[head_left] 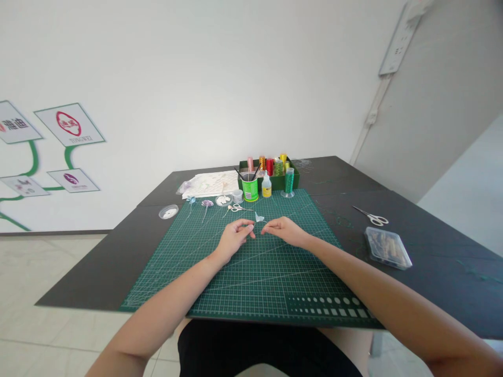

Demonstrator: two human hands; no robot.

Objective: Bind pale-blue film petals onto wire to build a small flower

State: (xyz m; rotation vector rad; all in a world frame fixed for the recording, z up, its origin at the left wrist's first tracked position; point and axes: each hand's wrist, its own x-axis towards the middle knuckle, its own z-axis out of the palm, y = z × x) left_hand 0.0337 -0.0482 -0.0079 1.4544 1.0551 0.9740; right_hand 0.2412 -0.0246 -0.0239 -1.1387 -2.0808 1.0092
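Both my hands rest on a green cutting mat (251, 272) on a dark table. My left hand (234, 238) has its fingers curled in a pinch, and my right hand (285, 229) is pinched too, fingertips facing each other. Between and just above them sits a small pale petal-like piece (259, 217), apparently on a thin wire that I cannot clearly make out. Whether either hand grips it is hard to tell.
A green box of thread spools (275, 170), a green cup (250, 188), a glue bottle (266, 186) and papers (212, 183) stand at the back. Small scissors (237, 208), little flowers (207, 204) and dishes (168, 212) lie left. Scissors (371, 215) and a clear box (387, 247) lie right.
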